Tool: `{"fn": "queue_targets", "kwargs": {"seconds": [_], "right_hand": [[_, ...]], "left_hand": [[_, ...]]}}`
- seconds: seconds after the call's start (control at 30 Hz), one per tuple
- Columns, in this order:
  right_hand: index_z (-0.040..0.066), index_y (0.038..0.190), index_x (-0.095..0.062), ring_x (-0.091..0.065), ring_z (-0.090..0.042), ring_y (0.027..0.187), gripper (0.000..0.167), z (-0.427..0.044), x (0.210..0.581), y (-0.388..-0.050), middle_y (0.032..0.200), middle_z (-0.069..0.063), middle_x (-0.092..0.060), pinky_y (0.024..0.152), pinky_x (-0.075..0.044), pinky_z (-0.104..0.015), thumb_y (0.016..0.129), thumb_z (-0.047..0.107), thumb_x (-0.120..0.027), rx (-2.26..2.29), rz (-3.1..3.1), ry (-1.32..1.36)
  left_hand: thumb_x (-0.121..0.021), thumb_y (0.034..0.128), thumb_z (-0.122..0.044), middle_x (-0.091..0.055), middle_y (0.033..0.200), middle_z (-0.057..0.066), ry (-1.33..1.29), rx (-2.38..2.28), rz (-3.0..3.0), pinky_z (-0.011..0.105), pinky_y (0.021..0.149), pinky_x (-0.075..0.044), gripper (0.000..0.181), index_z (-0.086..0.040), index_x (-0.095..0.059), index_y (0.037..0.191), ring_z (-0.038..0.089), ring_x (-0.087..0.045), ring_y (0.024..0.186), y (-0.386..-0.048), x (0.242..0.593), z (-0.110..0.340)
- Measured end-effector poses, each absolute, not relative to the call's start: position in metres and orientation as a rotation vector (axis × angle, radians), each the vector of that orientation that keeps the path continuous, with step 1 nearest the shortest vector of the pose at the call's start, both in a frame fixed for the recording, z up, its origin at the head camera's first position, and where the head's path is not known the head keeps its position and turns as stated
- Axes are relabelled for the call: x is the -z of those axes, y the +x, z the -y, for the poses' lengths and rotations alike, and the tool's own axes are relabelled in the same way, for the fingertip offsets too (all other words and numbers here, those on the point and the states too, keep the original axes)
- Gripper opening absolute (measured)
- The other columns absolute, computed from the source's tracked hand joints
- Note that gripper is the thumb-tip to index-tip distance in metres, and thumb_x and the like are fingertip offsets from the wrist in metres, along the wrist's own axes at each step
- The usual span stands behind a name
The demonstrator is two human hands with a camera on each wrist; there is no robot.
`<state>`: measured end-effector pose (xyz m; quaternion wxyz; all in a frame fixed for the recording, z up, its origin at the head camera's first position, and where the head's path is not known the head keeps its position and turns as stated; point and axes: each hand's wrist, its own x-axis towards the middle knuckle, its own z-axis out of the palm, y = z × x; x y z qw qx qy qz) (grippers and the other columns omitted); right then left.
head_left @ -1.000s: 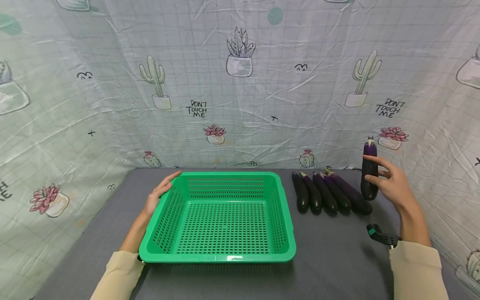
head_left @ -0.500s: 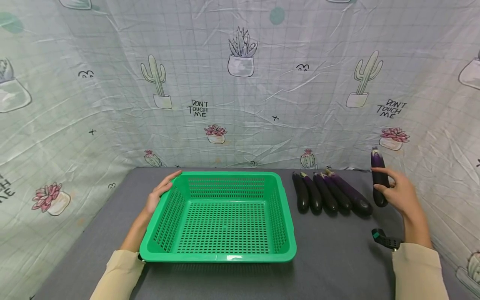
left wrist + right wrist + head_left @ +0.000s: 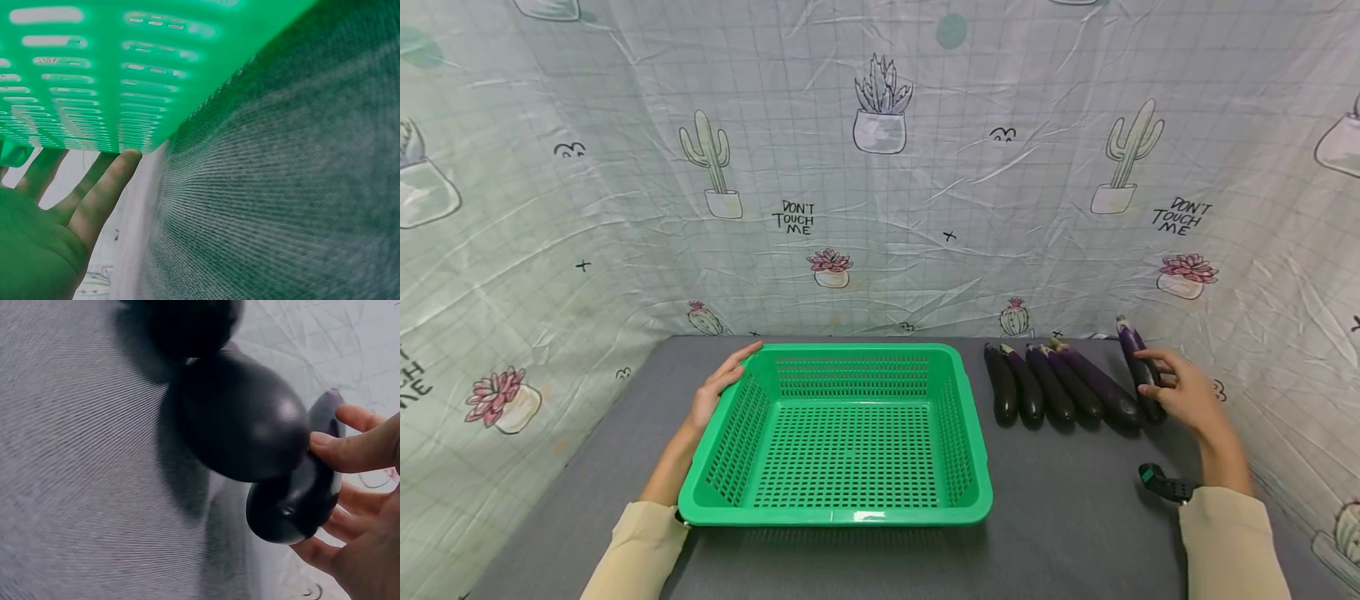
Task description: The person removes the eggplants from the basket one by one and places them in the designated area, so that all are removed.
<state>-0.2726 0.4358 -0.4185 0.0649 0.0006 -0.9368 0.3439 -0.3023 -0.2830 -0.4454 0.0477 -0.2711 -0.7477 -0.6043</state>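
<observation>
My right hand holds a dark purple eggplant between thumb and fingers at the right end of a row of several eggplants. Its stem end points to the back. In the right wrist view, the held eggplant lies close beside a thicker one; whether it bears on the table cannot be told. A green slotted plastic basket stands left of the row, with nothing inside. My left hand rests at its left rim. The left wrist view shows those fingers extended against the basket's outside.
The table has a grey cloth. A pale curtain printed with cacti hangs behind and at both sides, close to the right hand. A black strap device sits at the right wrist.
The held eggplant first shifted right and down, then came left and lower beside the row, tilting from near upright to slanted. The left hand and basket stayed put.
</observation>
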Motion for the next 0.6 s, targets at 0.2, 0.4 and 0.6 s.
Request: {"fn": "queue_targets", "kwargs": {"seconds": [0.2, 0.4, 0.6], "right_hand": [[-0.005, 0.149, -0.047, -0.049, -0.067, 0.125, 0.056, -0.436, 0.429, -0.275, 0.142, -0.048, -0.045, 0.092, -0.048, -0.072, 0.099, 0.011, -0.067, -0.972, 2.827, -0.017], [-0.008, 0.145, -0.052, -0.051, -0.066, 0.124, 0.049, -0.434, 0.434, -0.276, 0.139, -0.047, -0.05, 0.09, -0.05, -0.068, 0.101, 0.01, -0.064, -0.976, 2.828, 0.021], [-0.011, 0.144, -0.052, -0.049, -0.064, 0.127, 0.047, -0.431, 0.44, -0.277, 0.139, -0.046, -0.05, 0.095, -0.044, -0.071, 0.102, 0.01, -0.061, -1.017, 2.84, 0.038]], "left_hand": [[-0.024, 0.113, -0.013, -0.037, 0.163, -0.004, -0.814, 1.864, 2.28, 0.069, 0.116, -0.007, 0.052, 0.013, -0.025, 0.158, -0.01, -0.027, 0.143, -0.302, 0.444, 0.282], [-0.024, 0.113, -0.013, -0.037, 0.163, -0.002, -0.809, 1.867, 2.286, 0.073, 0.115, -0.005, 0.052, 0.012, -0.025, 0.158, -0.01, -0.026, 0.142, -0.303, 0.443, 0.282], [-0.024, 0.1128, -0.012, -0.038, 0.162, -0.006, -0.818, 1.857, 2.283, 0.073, 0.114, -0.005, 0.052, 0.013, -0.025, 0.158, -0.011, -0.027, 0.142, -0.304, 0.444, 0.282]]}}
